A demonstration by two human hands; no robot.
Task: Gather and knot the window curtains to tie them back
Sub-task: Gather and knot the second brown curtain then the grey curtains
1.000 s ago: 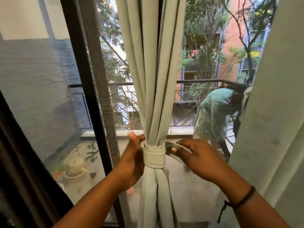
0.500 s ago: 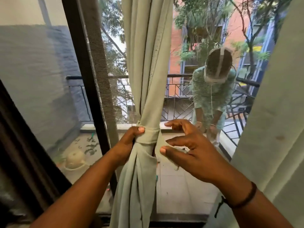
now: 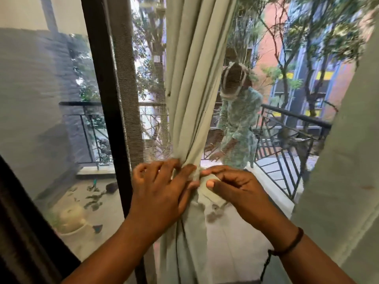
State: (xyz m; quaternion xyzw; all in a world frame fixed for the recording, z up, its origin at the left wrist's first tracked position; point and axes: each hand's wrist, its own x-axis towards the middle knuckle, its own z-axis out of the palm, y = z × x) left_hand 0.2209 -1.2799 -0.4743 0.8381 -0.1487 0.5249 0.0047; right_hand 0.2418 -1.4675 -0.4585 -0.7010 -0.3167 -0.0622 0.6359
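One view only, head-worn wide-angle camera, so no shared region with another view. It faces forward and slightly down, out through a window onto a balcony. Very near the scene: left hand (image 3: 159,188) and right hand (image 3: 231,188) fill the lower centre, forearms entering from the bottom edge. The gathered curtain (image 3: 192,89) runs top to bottom through the frame centre, at arm's reach. Dark window frame (image 3: 102,99) stands left of centre, a second curtain panel (image 3: 348,160) covers the right edge. Balcony railing (image 3: 287,128) sits beyond the glass, mid-distance. Edges bend from lens distortion; some motion blur.
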